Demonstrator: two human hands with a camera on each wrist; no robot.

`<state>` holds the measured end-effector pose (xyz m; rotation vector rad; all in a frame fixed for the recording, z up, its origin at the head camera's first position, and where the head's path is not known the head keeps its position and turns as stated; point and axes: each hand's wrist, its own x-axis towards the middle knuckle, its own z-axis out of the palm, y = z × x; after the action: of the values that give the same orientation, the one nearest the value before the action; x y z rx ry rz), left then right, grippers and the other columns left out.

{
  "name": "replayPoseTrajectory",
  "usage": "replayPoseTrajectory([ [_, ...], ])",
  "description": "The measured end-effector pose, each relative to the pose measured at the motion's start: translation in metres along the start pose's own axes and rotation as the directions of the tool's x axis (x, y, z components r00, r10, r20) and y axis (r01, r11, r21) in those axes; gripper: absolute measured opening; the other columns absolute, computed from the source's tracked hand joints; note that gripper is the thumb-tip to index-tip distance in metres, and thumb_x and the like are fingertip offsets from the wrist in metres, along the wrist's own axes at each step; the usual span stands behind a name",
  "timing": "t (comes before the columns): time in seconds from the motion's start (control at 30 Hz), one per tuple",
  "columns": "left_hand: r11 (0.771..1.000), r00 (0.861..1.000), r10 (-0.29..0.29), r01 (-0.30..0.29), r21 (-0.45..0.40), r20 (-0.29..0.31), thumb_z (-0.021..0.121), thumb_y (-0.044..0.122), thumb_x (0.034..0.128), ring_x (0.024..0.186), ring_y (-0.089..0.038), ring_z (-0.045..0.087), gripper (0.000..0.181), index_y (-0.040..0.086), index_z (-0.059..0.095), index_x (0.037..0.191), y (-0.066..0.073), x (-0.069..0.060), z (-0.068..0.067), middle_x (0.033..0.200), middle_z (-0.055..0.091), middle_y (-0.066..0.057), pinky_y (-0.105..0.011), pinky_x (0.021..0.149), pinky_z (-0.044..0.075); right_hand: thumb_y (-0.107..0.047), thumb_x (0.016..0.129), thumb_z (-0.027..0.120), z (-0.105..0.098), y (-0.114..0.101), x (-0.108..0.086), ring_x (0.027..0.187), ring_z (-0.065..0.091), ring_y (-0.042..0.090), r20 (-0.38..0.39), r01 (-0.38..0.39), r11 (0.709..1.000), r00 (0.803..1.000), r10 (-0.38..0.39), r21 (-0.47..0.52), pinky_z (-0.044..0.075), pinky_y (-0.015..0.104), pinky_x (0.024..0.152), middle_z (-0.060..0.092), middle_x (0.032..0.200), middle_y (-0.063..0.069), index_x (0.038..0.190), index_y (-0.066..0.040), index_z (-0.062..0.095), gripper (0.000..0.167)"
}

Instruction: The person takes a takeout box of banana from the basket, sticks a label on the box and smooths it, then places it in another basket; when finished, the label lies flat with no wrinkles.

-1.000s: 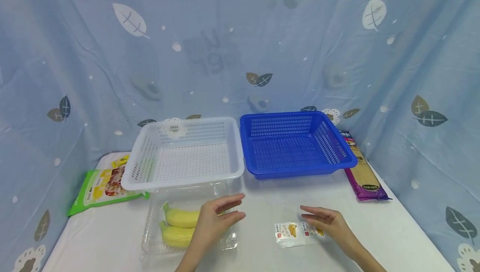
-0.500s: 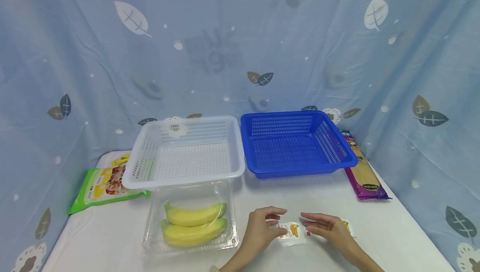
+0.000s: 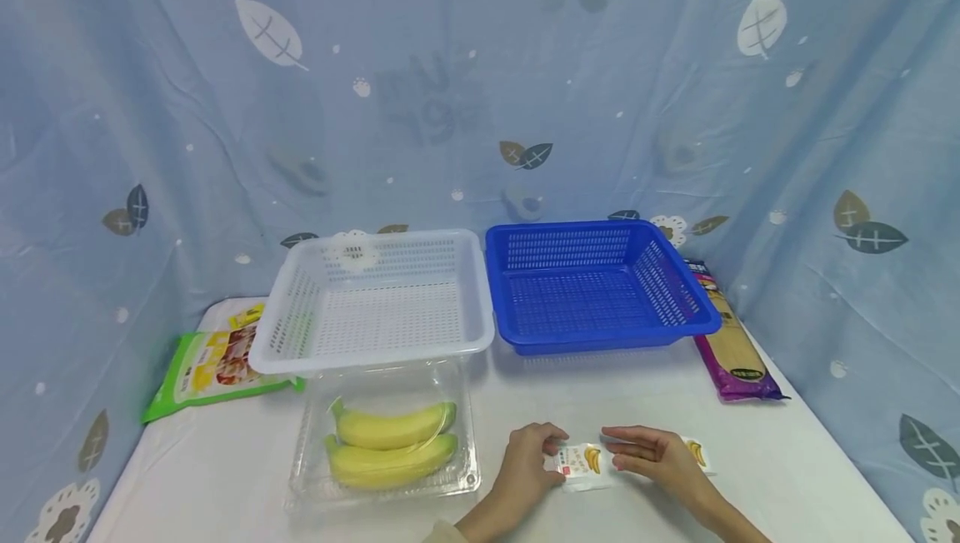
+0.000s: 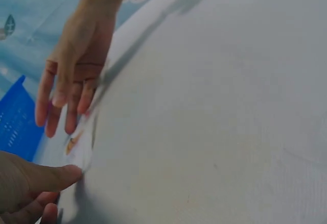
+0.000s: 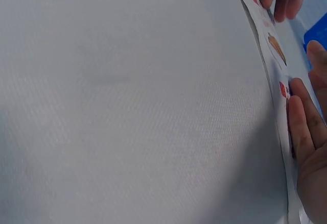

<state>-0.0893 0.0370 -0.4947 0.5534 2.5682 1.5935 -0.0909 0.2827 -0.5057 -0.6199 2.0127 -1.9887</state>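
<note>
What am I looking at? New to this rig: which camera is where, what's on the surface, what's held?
No machine: the grips are a person's bare left hand and right hand. The wide picture comes from a head-worn camera looking forward and down; the two close ones come from left and right wrist cameras. On the white surface lie a banana-printed strip, a clear container with two bananas, a white basket, a blue basket, a green-edged bag and a purple-ended packet. The left hand is at the strip's end; whether it pinches isn't clear. The right hand's fingers lie straight over the strip.
</note>
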Motion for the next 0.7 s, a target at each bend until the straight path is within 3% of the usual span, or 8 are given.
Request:
replayPoseTrajectory([
  [0.13, 0.999, 1.0, 0.016, -0.016, 0.041, -0.017, 0.082, -0.01, 0.0574, 0.076, -0.008, 0.054, 0.046, 0.002, 0.068, 0.099, -0.003, 0.0, 0.003, 0.084, 0.062, 0.0, -0.021, 0.07, 0.045, 0.007, 0.088, 0.061, 0.004, -0.002, 0.0, 0.102, 0.064, 0.009, -0.011, 0.015, 0.998, 1.0, -0.016, -0.064, 0.052, 0.024, 0.08, 0.066, 0.12, 0.002, 0.117, 0.026, 0.046, 0.038],
  [0.33, 0.996, 0.998, 0.034, -0.03, 0.087, -0.047, 0.083, -0.009, 0.0549, 0.075, -0.008, 0.053, 0.046, 0.003, 0.067, 0.096, -0.002, 0.002, 0.004, 0.081, 0.059, 0.001, -0.022, 0.071, 0.044, 0.004, 0.087, 0.065, 0.014, -0.007, 0.002, 0.1, 0.064, 0.006, -0.062, -0.009, 0.987, 0.998, -0.002, -0.161, 0.052, 0.02, 0.079, 0.062, 0.115, 0.027, 0.116, 0.024, 0.05, 0.038],
  [0.43, 0.995, 0.999, 0.033, -0.029, 0.092, -0.04, 0.084, -0.009, 0.0544, 0.074, -0.008, 0.053, 0.047, 0.003, 0.066, 0.096, 0.0, 0.003, 0.003, 0.082, 0.059, 0.001, -0.021, 0.07, 0.044, 0.003, 0.087, 0.066, 0.019, -0.009, 0.003, 0.101, 0.064, 0.005, -0.088, -0.017, 0.98, 0.996, 0.0, -0.197, 0.052, 0.02, 0.079, 0.062, 0.116, 0.026, 0.116, 0.023, 0.051, 0.039],
  [0.57, 0.996, 0.999, 0.024, -0.022, 0.086, -0.03, 0.084, -0.01, 0.0544, 0.074, -0.008, 0.053, 0.049, 0.002, 0.065, 0.098, 0.001, 0.003, 0.003, 0.084, 0.059, 0.0, -0.021, 0.07, 0.044, 0.0, 0.084, 0.069, 0.026, -0.011, 0.004, 0.102, 0.061, 0.001, -0.143, -0.011, 0.964, 0.989, -0.028, -0.266, 0.051, 0.019, 0.082, 0.065, 0.119, 0.014, 0.114, 0.015, 0.059, 0.034],
  [0.7, 0.995, 0.999, 0.025, -0.023, 0.095, -0.027, 0.085, -0.009, 0.0549, 0.076, -0.009, 0.053, 0.05, 0.003, 0.065, 0.099, 0.001, 0.003, 0.004, 0.085, 0.059, 0.0, -0.022, 0.072, 0.044, 0.003, 0.082, 0.071, 0.031, -0.009, 0.004, 0.092, 0.061, 0.003, -0.173, 0.007, 0.954, 0.983, -0.062, -0.301, 0.052, 0.021, 0.077, 0.066, 0.112, 0.007, 0.107, 0.011, 0.063, 0.027],
])
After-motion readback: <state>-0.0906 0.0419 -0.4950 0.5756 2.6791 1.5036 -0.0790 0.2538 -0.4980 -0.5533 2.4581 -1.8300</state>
